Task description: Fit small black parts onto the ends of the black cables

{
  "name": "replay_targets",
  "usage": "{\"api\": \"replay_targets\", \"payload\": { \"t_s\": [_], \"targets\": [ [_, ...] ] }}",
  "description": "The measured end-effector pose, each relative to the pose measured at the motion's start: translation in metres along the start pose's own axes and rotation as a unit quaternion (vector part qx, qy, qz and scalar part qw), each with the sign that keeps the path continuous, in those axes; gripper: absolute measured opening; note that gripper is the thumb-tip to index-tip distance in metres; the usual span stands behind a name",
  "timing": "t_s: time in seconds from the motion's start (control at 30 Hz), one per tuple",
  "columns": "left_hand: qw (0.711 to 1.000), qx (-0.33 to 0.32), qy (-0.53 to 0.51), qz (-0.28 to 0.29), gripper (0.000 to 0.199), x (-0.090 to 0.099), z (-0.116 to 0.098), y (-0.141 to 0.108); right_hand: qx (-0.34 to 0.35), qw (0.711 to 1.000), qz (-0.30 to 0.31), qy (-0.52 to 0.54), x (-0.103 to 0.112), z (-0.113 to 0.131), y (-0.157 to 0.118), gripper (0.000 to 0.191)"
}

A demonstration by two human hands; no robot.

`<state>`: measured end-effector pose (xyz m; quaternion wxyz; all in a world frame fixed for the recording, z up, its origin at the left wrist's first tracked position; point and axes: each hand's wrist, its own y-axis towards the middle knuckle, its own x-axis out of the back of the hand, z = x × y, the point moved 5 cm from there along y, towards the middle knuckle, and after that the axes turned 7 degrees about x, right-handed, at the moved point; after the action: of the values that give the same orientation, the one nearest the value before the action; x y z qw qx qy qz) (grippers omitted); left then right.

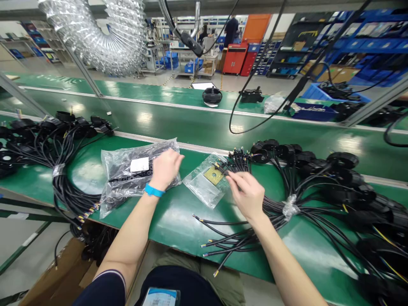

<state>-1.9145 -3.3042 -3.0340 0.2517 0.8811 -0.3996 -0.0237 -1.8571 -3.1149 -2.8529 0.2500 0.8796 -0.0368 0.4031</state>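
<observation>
My left hand [165, 168], with a blue band at the wrist, hovers over a clear plastic bag [111, 163] of black parts with a white label. Its fingers are curled closed, and whatever they may hold is hidden. With thumb and fingers pinched together, my right hand [247, 192] grips the end of a black cable [224, 171]. Just beyond that cable end lies a small yellowish square plate [214, 175] with a hole in it, on a flat clear bag [205, 193]. Several cable ends with black fittings [239, 159] cluster behind my right hand.
Tied bundles of black cables with round black housings lie at left [59, 170] and right [290, 207]. Loose cable ends [219, 244] reach the bench's front edge. A silver duct [102, 42] and a hanging black cable [234, 123] are overhead. A cardboard box [60, 276] stands below left.
</observation>
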Motion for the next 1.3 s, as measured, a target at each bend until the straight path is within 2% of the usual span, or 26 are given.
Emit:
{"api": "replay_targets", "payload": {
  "t_s": [0.07, 0.13, 0.17, 0.23, 0.33, 0.4, 0.47, 0.53, 0.57, 0.6, 0.67, 0.7, 0.77, 0.9, 1.0, 1.07, 1.13, 1.2, 1.3],
  "targets": [
    [0.978, 0.099, 0.179, 0.037, 0.034, 0.005, 0.037, 0.011, -0.004, 0.996, -0.003, -0.091, -0.001, -0.018, 0.011, 0.021],
    [0.945, 0.151, 0.251, 0.143, 0.026, -0.003, 0.063, 0.013, -0.023, 0.980, 0.036, -0.195, -0.014, -0.044, 0.014, 0.029],
    [0.937, 0.155, 0.257, 0.177, 0.024, -0.008, 0.070, 0.013, -0.048, 0.970, 0.079, -0.225, -0.024, -0.060, 0.013, 0.032],
    [0.936, 0.144, 0.252, 0.201, 0.026, -0.016, 0.074, 0.012, -0.099, 0.948, 0.196, -0.229, -0.048, -0.087, 0.004, 0.031],
    [0.943, 0.115, 0.246, 0.190, 0.032, -0.024, 0.073, 0.012, -0.129, 0.938, 0.223, -0.232, -0.059, -0.098, -0.004, 0.034],
    [0.945, 0.102, 0.247, 0.190, 0.034, -0.028, 0.074, 0.011, -0.128, 0.942, 0.212, -0.227, -0.052, -0.086, -0.005, 0.037],
    [0.945, 0.092, 0.247, 0.196, 0.034, -0.031, 0.075, 0.011, -0.108, 0.957, 0.194, -0.187, -0.038, -0.062, -0.005, 0.036],
    [0.945, 0.085, 0.246, 0.196, 0.033, -0.033, 0.076, 0.012, -0.086, 0.972, 0.202, -0.089, -0.023, -0.034, -0.011, 0.030],
    [0.946, 0.084, 0.247, 0.193, 0.032, -0.033, 0.076, 0.012, -0.080, 0.969, 0.233, -0.025, -0.017, -0.020, -0.018, 0.028],
    [0.947, 0.083, 0.247, 0.189, 0.032, -0.033, 0.075, 0.012, -0.071, 0.955, 0.284, 0.038, -0.014, -0.007, -0.027, 0.028],
    [0.948, 0.083, 0.249, 0.180, 0.032, -0.033, 0.075, 0.012, -0.084, 0.909, 0.391, 0.119, -0.009, 0.014, -0.050, 0.028],
    [0.948, 0.084, 0.251, 0.176, 0.032, -0.033, 0.075, 0.013, -0.096, 0.889, 0.425, 0.143, -0.006, 0.021, -0.061, 0.025],
    [0.948, 0.090, 0.256, 0.166, 0.029, -0.033, 0.075, 0.013, -0.115, 0.869, 0.452, 0.165, -0.001, 0.030, -0.076, 0.018],
    [0.955, 0.103, 0.252, 0.120, 0.028, -0.028, 0.076, 0.013, -0.151, 0.866, 0.415, 0.234, 0.008, 0.033, -0.081, 0.019],
    [0.962, 0.104, 0.234, 0.093, 0.031, -0.022, 0.070, 0.011, -0.232, 0.865, 0.332, 0.295, 0.008, 0.021, -0.069, 0.025],
    [0.966, 0.109, 0.221, 0.078, 0.031, -0.020, 0.064, 0.010, -0.229, 0.898, 0.249, 0.282, 0.006, 0.010, -0.054, 0.029],
    [0.974, 0.104, 0.191, 0.056, 0.031, -0.018, 0.058, 0.010, -0.185, 0.938, 0.175, 0.234, 0.000, 0.001, -0.040, 0.031],
    [0.985, 0.084, 0.145, 0.030, 0.031, -0.019, 0.051, 0.010, -0.159, 0.963, 0.135, 0.171, -0.011, -0.008, -0.033, 0.034],
    [0.999, 0.040, 0.027, -0.010, 0.032, -0.022, 0.039, 0.011, -0.142, 0.983, 0.109, 0.044, -0.027, -0.017, -0.034, 0.036]
  ]
}}
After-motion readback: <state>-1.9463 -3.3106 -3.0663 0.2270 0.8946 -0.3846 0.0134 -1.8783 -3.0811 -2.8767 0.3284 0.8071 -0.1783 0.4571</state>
